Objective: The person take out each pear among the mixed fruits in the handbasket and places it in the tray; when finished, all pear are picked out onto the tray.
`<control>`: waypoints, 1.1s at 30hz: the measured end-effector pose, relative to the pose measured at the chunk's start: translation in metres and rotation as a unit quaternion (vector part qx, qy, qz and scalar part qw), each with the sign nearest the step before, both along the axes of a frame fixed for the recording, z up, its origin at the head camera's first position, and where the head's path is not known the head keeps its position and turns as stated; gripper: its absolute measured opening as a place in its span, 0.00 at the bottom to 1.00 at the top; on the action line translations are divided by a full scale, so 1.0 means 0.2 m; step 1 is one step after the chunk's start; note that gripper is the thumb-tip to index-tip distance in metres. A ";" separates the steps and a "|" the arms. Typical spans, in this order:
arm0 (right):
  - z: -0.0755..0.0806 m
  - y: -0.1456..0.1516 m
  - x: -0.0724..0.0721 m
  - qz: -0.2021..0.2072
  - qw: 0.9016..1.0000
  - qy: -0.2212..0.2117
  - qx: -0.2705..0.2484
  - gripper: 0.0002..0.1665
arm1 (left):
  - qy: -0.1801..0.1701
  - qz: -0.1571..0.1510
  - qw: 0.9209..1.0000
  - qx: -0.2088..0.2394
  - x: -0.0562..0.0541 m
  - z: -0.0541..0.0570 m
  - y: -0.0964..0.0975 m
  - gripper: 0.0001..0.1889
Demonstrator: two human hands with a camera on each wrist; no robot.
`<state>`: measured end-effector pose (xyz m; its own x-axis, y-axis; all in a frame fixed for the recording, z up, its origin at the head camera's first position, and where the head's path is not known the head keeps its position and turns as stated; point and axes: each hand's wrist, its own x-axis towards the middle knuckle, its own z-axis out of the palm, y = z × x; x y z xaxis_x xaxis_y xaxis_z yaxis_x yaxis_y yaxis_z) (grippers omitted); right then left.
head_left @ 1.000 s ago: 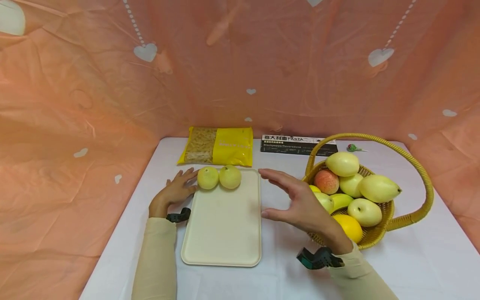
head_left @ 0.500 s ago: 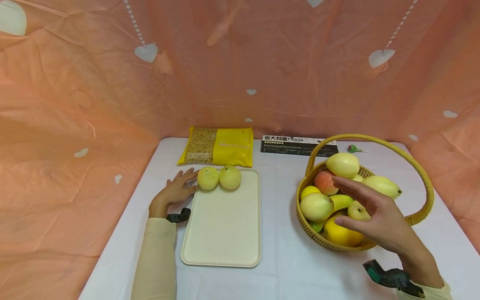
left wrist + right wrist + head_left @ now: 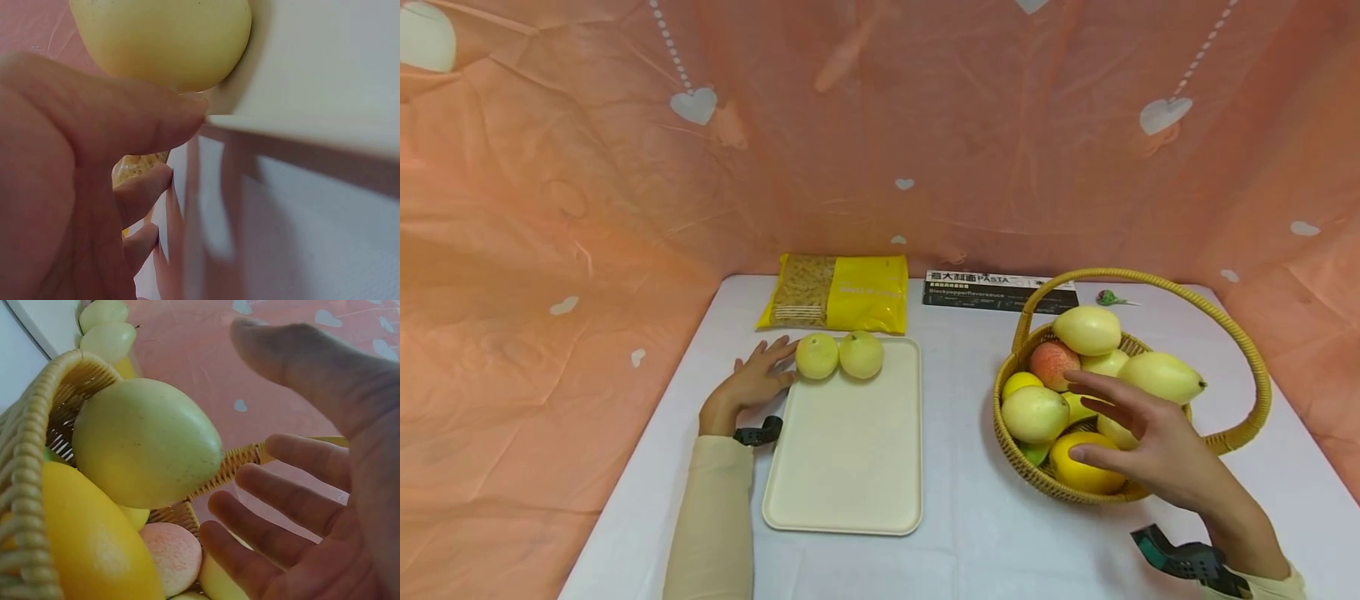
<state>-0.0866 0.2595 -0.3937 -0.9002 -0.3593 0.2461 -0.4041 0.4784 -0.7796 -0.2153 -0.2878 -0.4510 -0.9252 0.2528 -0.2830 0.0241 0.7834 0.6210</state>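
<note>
At the far end of the beige tray (image 3: 842, 458), two pale yellow-green pears (image 3: 817, 357) sit side by side. My left hand (image 3: 751, 387) lies beside the tray's far left corner, next to the nearer pear. In the left wrist view its thumb (image 3: 156, 119) is at the tray rim, the fingers loosely extended below. My right hand (image 3: 1157, 442) hovers over the near right part of the wicker basket (image 3: 1022, 471), thumb and fingers spread, holding nothing. In the basket are a peach (image 3: 1055, 365), an orange-yellow fruit (image 3: 1084, 465), and several pale pears (image 3: 1035, 414). The hand hides some fruit.
Behind the tray lies a yellow bag of pasta (image 3: 865, 293). A black pasta box (image 3: 1000, 292) lies at the back, with a small green and red item (image 3: 1107, 297) to its right. The basket's tall handle (image 3: 1240, 350) arches on the right. A pink curtain (image 3: 880, 125) stands behind.
My right hand has moved right, from beside the tray to over the basket, and lately its fingers have lowered slightly. The left hand, the tray and its two pears have stayed put.
</note>
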 end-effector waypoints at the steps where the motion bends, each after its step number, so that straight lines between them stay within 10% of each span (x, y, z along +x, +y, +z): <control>1: -0.01 -0.01 -0.01 0.004 1.000 0.000 0.001 0.49 | 0.001 0.000 1.000 0.000 0.00 0.00 0.00 0.37; 33: -0.13 -0.13 -0.11 -0.023 0.995 0.017 0.092 0.46 | 0.005 0.003 1.000 -0.011 0.00 -0.01 0.00 0.36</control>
<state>-0.1076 0.2339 -0.4187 -0.9093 -0.3594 0.2097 -0.4023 0.6304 -0.6639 -0.2161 -0.2874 -0.4522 -0.9294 0.2415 -0.2791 0.0262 0.7976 0.6026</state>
